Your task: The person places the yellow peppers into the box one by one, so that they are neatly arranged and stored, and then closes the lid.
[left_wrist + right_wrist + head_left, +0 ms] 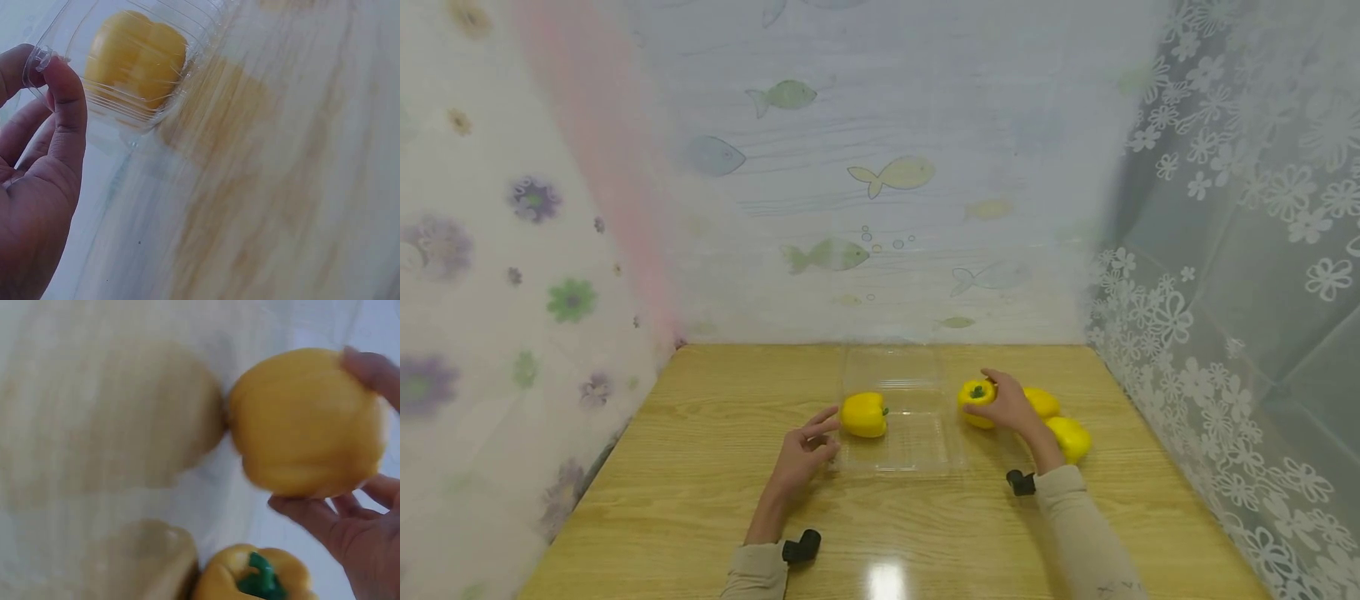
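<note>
On the pale wooden tabletop, a clear, shallow plastic clamshell tray lay open between the person's two hands, with one glossy yellow bell pepper already lying on its side in the tray's left half. The left hand rested at the tray's near-left corner; the left wrist view showed the thumb and a finger pinching the tray's thin rim there, pinning the tray against the table.

To the right of the tray, the right hand was wrapped around a second yellow bell pepper with a green stem, fingers curled over its far side and thumb on the near side, holding it beside the tray's right edge. The right wrist view was blurred, so whether the pepper was clear of the table could not be told. Two more yellow peppers lay just behind that hand on the table, close to each other.

Placing this pepper well would probably mean carrying it over the low rim rather than nudging it, since the light tray could slide or tip. The left hand's pinch should hold firm, and the pepper likely belonged in the free right half, set down gently so that it did not roll.
</note>
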Motion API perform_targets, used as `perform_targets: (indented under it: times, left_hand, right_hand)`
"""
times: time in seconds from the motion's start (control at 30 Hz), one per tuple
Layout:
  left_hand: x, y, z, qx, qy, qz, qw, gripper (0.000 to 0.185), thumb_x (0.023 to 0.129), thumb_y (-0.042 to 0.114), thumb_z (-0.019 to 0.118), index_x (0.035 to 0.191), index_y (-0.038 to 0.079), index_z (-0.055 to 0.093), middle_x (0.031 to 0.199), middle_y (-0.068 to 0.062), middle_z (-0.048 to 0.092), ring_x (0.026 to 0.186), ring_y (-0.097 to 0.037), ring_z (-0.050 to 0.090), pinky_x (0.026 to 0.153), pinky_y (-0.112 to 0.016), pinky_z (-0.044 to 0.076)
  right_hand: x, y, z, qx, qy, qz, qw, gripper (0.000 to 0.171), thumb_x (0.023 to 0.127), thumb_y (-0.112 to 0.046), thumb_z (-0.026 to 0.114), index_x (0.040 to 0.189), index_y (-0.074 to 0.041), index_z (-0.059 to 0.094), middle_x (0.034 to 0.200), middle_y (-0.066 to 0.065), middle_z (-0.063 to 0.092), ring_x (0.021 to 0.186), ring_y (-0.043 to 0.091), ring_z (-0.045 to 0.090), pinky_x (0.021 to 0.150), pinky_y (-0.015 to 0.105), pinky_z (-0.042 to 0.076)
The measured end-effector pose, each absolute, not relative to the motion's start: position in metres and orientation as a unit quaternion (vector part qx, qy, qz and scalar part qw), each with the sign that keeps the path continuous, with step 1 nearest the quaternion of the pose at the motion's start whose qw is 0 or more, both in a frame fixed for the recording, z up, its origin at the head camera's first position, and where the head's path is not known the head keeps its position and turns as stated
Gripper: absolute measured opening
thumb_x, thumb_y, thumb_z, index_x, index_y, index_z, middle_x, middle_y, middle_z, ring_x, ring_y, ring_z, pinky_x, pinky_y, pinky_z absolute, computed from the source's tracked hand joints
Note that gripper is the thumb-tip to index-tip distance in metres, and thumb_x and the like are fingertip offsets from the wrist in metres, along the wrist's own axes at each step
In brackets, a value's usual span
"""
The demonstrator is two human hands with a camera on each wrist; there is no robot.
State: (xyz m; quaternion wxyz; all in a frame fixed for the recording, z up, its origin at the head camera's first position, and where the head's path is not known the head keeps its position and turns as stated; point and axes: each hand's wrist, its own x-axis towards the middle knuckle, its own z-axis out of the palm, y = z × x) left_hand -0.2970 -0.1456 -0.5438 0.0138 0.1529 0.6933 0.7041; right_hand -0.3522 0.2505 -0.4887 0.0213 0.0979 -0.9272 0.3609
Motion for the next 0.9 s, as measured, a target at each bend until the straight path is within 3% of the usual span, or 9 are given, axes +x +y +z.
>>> perform_targets:
  times: [0.17,0.33,0.9]
  left_hand:
    - [-0.296,-0.144,-0.545,0.144,0.692,0.707,0.015,0.036,0.092,-0.005,0.068,0.128,-0.012,0.064,0.157,-0.017,0.044,0.083,-0.01,0.061,0.065,-0.019,0.051]
    - [-0.296,-0.144,-0.546,0.146,0.691,0.707,0.015,0.037,0.092,-0.005,0.068,0.128,-0.013,0.063,0.157,-0.018,0.044,0.083,-0.01,0.061,0.065,-0.019,0.051]
    - [-0.298,-0.145,-0.543,0.136,0.696,0.704,0.023,0.036,0.094,-0.005,0.066,0.13,-0.009,0.064,0.158,-0.012,0.044,0.085,-0.013,0.059,0.067,-0.019,0.051]
  right_hand:
    - [-0.346,0.249,-0.5,0.085,-0.912,0.401,0.038,0.091,0.088,-0.032,0.08,0.156,0.004,0.031,0.143,0.034,0.043,0.13,0.048,0.045,0.105,0.059,0.042]
    - [-0.337,0.247,-0.505,0.082,-0.912,0.399,0.044,0.081,0.089,-0.033,0.078,0.151,0.005,0.041,0.14,0.034,0.044,0.125,0.046,0.046,0.103,0.06,0.042]
    - [-0.314,0.25,-0.492,0.027,-0.924,0.381,0.011,0.08,0.083,-0.029,0.084,0.143,0.007,0.046,0.143,0.035,0.048,0.133,0.051,0.046,0.104,0.06,0.044]
